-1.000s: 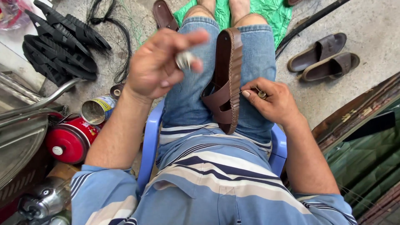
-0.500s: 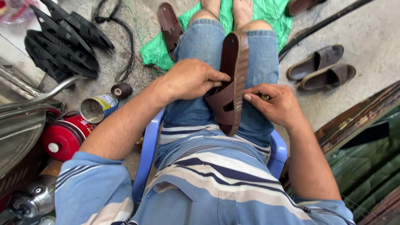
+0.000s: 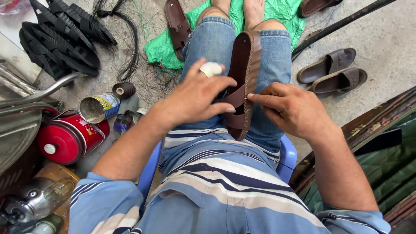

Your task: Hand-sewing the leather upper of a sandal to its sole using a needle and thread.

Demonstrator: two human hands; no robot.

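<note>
A brown leather sandal (image 3: 245,73) lies on edge between my knees, sole to the right, its stitched rim facing up. My left hand (image 3: 195,97) rests on the sandal's strap side and holds it, with a white wrap on one finger. My right hand (image 3: 292,108) pinches at the sandal's stitched edge, thumb and forefinger closed on something too small to make out. I sit on a blue plastic chair (image 3: 284,160) in denim shorts.
A matching brown sandal (image 3: 177,26) lies on a green cloth (image 3: 281,17) by my feet. Another pair of sandals (image 3: 331,71) sits at right. At left are black rubber soles (image 3: 60,34), an open tin can (image 3: 97,107), a dark thread spool (image 3: 124,89) and a red canister (image 3: 69,138).
My left hand came down from a raised position with a small shiny thing and settled on the sandal. My right hand shifted up along the sandal's edge.
</note>
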